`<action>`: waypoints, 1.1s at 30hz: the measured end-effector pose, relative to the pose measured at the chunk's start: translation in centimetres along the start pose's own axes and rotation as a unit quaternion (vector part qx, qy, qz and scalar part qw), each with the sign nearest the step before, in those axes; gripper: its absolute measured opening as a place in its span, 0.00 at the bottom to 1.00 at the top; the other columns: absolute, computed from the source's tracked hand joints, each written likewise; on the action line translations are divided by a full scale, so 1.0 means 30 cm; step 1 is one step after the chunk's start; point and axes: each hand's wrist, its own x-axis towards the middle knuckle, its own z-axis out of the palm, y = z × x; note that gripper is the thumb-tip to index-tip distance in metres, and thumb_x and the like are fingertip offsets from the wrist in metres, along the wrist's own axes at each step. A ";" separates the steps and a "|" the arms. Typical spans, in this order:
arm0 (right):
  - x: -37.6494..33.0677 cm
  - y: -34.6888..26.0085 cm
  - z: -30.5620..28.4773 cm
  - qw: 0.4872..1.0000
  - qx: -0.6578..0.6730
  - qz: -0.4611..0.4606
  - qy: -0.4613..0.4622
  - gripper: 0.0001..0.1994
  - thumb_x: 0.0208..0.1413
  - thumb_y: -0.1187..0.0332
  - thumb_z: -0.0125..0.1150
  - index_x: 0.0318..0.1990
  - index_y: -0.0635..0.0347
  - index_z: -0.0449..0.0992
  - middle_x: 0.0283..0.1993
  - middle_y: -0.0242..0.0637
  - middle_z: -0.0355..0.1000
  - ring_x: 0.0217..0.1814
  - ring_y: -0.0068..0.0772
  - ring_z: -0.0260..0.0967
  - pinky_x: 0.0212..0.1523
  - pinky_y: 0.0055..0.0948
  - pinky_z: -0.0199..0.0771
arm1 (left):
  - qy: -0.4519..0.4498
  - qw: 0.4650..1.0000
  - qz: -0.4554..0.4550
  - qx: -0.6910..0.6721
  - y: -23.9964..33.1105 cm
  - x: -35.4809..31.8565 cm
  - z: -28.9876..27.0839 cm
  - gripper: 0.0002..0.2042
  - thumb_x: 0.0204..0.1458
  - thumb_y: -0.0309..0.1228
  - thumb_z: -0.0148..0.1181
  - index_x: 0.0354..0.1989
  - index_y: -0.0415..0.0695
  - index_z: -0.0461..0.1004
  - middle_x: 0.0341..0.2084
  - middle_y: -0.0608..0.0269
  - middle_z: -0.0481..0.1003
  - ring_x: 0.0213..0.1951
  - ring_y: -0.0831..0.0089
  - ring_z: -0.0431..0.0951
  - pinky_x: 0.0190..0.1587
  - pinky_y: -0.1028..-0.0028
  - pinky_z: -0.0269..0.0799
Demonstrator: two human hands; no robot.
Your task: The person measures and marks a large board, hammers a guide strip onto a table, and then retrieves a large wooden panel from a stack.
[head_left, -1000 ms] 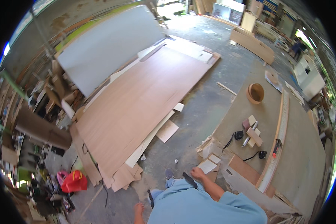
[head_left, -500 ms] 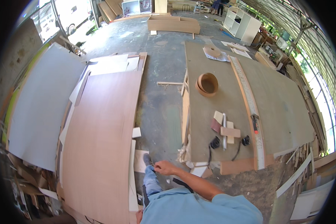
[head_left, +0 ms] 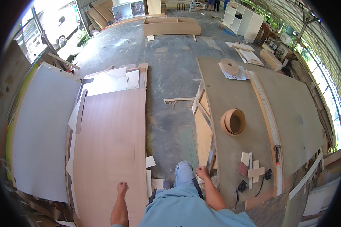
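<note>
Left hand [head_left: 121, 188] low at 7 o'clock, fingers curled shut on nothing, hovering over brown panel [head_left: 111, 159] lying flat on floor [head_left: 166, 72]. Right hand [head_left: 203, 173] at 6 o'clock, fingers closed on counter [head_left: 288, 109] edge. On counter: tape roll [head_left: 233, 121] at centre, second roll [head_left: 230, 66] on paper at 1 o'clock, wood scraps [head_left: 251, 166] and long straightedge [head_left: 267, 121] at 4 o'clock. White sheet [head_left: 41, 136] at 9 o'clock. Open box frame [head_left: 171, 26] at 12 o'clock; contents not discernible. White cabinet [head_left: 247, 18] at 1 o'clock.
</note>
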 end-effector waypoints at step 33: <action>2.396 -1.932 0.087 0.991 -0.119 0.020 -0.066 0.10 0.56 0.67 0.59 0.33 0.63 0.83 0.26 0.41 0.79 0.23 0.33 0.76 0.26 0.35 0.77 | -0.037 0.970 -0.235 0.053 1.896 1.648 0.854 0.16 0.58 0.38 0.58 0.46 0.38 0.76 0.39 0.46 0.79 0.33 0.52 0.83 0.37 0.53 0.78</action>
